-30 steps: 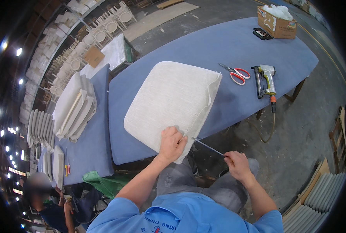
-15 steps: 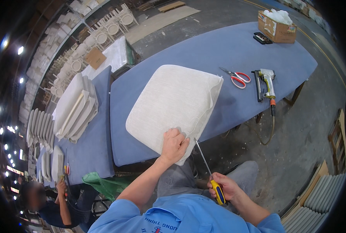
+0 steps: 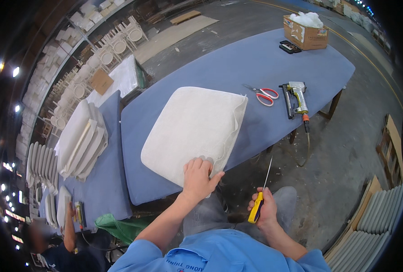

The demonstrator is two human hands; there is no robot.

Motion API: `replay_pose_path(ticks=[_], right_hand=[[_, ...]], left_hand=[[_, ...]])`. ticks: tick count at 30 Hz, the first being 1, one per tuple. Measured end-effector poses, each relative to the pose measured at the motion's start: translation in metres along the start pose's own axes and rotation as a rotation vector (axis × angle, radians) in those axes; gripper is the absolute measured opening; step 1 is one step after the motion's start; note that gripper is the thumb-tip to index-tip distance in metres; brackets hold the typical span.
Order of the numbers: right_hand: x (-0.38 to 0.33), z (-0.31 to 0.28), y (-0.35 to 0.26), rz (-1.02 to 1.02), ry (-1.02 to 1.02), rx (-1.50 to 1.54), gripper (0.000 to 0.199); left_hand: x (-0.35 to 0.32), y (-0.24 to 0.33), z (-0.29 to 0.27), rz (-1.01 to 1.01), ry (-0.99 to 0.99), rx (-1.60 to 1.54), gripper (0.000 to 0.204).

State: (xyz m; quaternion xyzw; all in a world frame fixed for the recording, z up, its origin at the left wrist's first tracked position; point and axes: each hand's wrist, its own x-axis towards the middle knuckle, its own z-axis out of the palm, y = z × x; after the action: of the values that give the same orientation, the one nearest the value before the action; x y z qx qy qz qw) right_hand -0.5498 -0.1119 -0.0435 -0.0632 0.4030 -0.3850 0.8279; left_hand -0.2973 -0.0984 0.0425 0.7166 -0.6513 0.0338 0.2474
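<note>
Now – L hand [image 3: 198, 177] pressing flat, fingers spread, on white cushion [image 3: 193, 131] near corner | R hand [image 3: 266, 211] gripping yellow screwdriver [image 3: 260, 198] beside cushion – fabric edge hanging loose, unfinished.

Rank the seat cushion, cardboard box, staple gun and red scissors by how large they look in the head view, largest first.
1. Seat cushion, far the largest.
2. Cardboard box, though it sits farther away.
3. Staple gun and red scissors look about alike; no clear ranking between them.
</note>
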Motion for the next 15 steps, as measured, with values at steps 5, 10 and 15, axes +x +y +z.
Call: replay_pose_path(ticks=[5,10,15], right_hand=[[0.011,0.032,0.009,-0.096,-0.156,-0.401,0.021],[0.016,0.045,0.045,0.063,-0.186,-0.462,0.021],[0.014,0.033,0.032,-0.267,0.06,-0.178,0.016]], left_hand=[[0.0,-0.006,0.004,0.032,-0.034,0.051,0.025],[0.012,-0.014,-0.002,0.011,-0.027,-0.168,0.026],[0.022,-0.038,-0.06,-0.086,-0.004,-0.377,0.031]])
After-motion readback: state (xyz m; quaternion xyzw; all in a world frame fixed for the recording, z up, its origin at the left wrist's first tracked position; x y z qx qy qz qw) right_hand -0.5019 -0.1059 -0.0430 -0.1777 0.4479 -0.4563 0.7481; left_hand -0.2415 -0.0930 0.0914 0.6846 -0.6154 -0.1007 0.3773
